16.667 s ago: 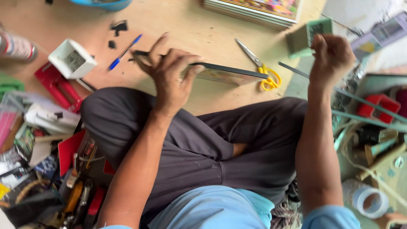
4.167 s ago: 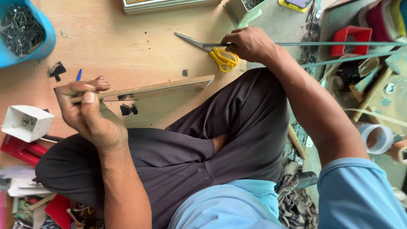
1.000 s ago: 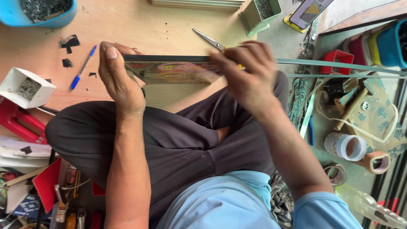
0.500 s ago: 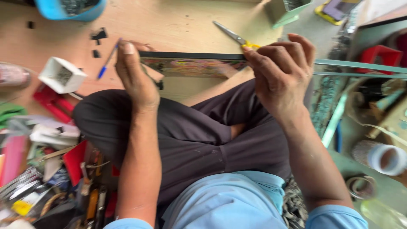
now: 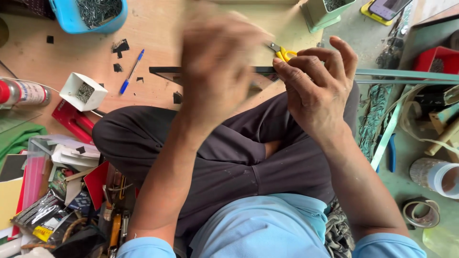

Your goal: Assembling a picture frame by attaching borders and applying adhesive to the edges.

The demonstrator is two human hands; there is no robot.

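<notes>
Pinching dark frame (image 5: 165, 70) | right hand (image 5: 315, 91) | blue tub (image 5: 76, 21): nails

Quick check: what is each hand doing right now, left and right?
Left hand: motion-blurred above the dark strip; grip cannot be told.
Right hand: fingers pinching the dark strip's end.

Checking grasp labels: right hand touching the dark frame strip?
Touching. Head view shows right hand fingertips pinched onto the dark frame strip near the yellow scissors.
</notes>
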